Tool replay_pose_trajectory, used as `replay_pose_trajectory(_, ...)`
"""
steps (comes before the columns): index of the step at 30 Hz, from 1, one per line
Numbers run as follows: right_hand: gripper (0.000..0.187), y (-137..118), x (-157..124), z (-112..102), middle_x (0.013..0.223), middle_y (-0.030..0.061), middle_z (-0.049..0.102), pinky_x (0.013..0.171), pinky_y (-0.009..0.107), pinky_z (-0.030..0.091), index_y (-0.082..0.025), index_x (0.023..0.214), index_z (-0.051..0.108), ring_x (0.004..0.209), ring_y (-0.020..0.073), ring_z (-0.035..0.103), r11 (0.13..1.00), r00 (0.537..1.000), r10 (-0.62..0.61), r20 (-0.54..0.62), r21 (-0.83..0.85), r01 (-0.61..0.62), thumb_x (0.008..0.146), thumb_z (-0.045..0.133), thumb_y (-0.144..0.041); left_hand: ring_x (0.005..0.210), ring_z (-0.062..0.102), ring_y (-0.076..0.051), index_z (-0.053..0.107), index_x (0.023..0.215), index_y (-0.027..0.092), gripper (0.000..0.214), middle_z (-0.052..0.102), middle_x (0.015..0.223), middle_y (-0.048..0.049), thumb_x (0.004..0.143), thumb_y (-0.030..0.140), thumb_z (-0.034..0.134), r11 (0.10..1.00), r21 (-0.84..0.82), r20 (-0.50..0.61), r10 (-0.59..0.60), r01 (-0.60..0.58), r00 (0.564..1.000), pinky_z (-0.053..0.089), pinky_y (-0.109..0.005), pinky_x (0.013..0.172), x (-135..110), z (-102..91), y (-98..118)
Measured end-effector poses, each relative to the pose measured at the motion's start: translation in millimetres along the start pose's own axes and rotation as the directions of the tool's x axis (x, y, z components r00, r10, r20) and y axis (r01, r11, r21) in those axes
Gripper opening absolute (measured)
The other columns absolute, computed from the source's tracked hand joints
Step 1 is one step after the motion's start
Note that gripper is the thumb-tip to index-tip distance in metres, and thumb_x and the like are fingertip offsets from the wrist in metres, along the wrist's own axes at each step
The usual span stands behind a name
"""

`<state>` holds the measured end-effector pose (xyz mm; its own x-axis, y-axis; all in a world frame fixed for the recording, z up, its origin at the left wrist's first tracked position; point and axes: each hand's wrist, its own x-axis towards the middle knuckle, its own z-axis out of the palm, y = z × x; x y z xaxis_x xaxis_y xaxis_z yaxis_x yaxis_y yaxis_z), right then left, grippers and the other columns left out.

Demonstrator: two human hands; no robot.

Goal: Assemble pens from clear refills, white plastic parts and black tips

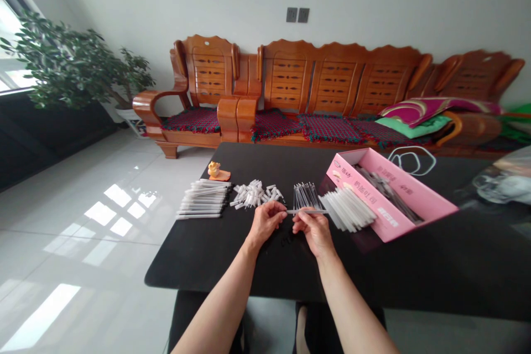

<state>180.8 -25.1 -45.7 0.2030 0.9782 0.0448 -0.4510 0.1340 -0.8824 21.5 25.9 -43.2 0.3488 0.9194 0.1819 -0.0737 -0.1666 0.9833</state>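
Note:
A thin whitish pen barrel (pixel 295 211) lies level between my hands, above the near side of the black table. My left hand (pixel 265 222) is closed in a pinch at its left end; whether a small part is hidden in those fingers I cannot tell. Farther right, my right hand (pixel 314 228) grips the barrel between thumb and fingers. Just beyond my hands lie dark slim pen refills (pixel 306 194) and, to their right, a row of empty white barrels (pixel 348 209). Small white caps (pixel 254 193) form a loose heap beyond my left hand.
Pens with dark ends (pixel 203 199) lie stacked at the left of the table (pixel 232 265), with a small orange figurine (pixel 214 170) behind them. A pink box (pixel 392 193) holding dark slim pieces stands right. Beyond are a white cord loop (pixel 412 160) and a wooden sofa (pixel 332 77).

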Motion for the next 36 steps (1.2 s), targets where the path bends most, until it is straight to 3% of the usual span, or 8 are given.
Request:
replay_pose_trajectory(3, 0.016, 0.2, -0.1, 0.2, 0.066, 0.0019, 0.07, 0.044, 0.025, 0.055, -0.015, 0.086, 0.068, 0.046, 0.0136, 0.064, 1.0, 1.0, -0.003, -0.004, -0.001, 0.003, 0.077, 0.075, -0.027, 0.049, 0.051, -0.007, 0.065, 0.099, 0.013, 0.039, 0.063, 0.072, -0.0014, 0.076, 0.044, 0.071, 0.999, -0.04, -0.013, 0.013, -0.014, 1.0, 0.039, -0.017, 0.041, -0.8, 0.4, 3.5)
replay_pose_trajectory(9, 0.019, 0.1, -0.4, 0.8, 0.066, 0.0025, 0.07, 0.044, 0.025, 0.056, -0.015, 0.085, 0.068, 0.046, 0.014, 0.064, 1.0, 1.0, 0.0, -0.008, 0.012, 0.0, 0.074, 0.077, -0.029, 0.042, 0.044, -0.005, 0.064, 0.071, 0.012, 0.04, 0.054, 0.052, 0.0014, 0.085, 0.049, 0.06, 0.997, 0.072, 0.006, -0.017, 0.016, 1.0, 0.031, -0.015, 0.04, -1.5, -2.1, -0.2)
replay_pose_trajectory(13, 0.019, -0.3, -0.3, 1.3, 0.066, 0.0025, 0.07, 0.044, 0.025, 0.055, -0.015, 0.084, 0.069, 0.046, 0.0139, 0.064, 1.0, 1.0, 0.001, -0.008, 0.013, -0.001, 0.074, 0.078, -0.029, 0.04, 0.043, -0.006, 0.065, 0.081, 0.012, 0.035, 0.051, 0.05, 0.0038, 0.08, 0.047, 0.066, 0.999, 0.028, 0.011, -0.027, 0.026, 1.0, 0.032, -0.016, 0.039, -0.4, -1.3, -1.4)
replay_pose_trajectory(18, 0.019, -0.1, -0.1, 0.7, 0.066, 0.0021, 0.07, 0.044, 0.025, 0.055, -0.015, 0.084, 0.068, 0.046, 0.0138, 0.064, 1.0, 1.0, 0.002, -0.01, 0.008, -0.002, 0.075, 0.077, -0.029, 0.049, 0.049, -0.008, 0.065, 0.098, 0.013, 0.038, 0.061, 0.068, -0.0003, 0.078, 0.046, 0.069, 1.0, -0.007, -0.019, 0.016, -0.016, 1.0, 0.037, -0.017, 0.044, -1.5, 0.3, 3.0)
replay_pose_trajectory(24, 0.018, 0.3, -0.4, 0.0, 0.066, 0.002, 0.07, 0.044, 0.026, 0.055, -0.015, 0.084, 0.068, 0.046, 0.0143, 0.064, 1.0, 1.0, 0.0, -0.006, 0.01, 0.0, 0.075, 0.077, -0.027, 0.047, 0.044, -0.007, 0.067, 0.073, 0.012, 0.035, 0.05, 0.052, 0.0027, 0.082, 0.046, 0.065, 0.991, 0.132, -0.012, 0.037, -0.035, 0.999, 0.031, -0.018, 0.045, -1.3, -1.8, 1.5)
replay_pose_trajectory(31, 0.019, 1.1, 0.0, 0.4, 0.065, 0.0025, 0.07, 0.043, 0.026, 0.055, -0.015, 0.086, 0.069, 0.046, 0.0144, 0.063, 1.0, 1.0, 0.005, -0.008, 0.004, -0.005, 0.075, 0.077, -0.028, 0.041, 0.045, -0.007, 0.069, 0.087, 0.011, 0.036, 0.055, 0.052, 0.0024, 0.078, 0.047, 0.069, 0.999, 0.002, 0.014, -0.035, 0.035, 0.999, 0.033, -0.017, 0.038, -1.4, 0.4, 0.4)
replay_pose_trajectory(36, 0.021, 2.7, 0.3, -1.7, 0.066, 0.003, 0.07, 0.044, 0.026, 0.055, -0.015, 0.088, 0.069, 0.046, 0.0147, 0.063, 1.0, 1.0, 0.019, 0.001, -0.021, -0.019, 0.074, 0.078, -0.027, 0.047, 0.056, -0.01, 0.069, 0.086, 0.009, 0.041, 0.065, 0.061, -0.0036, 0.075, 0.049, 0.071, 0.985, -0.146, 0.042, -0.09, 0.095, 0.995, 0.047, -0.02, 0.044, -1.5, 1.6, 0.5)
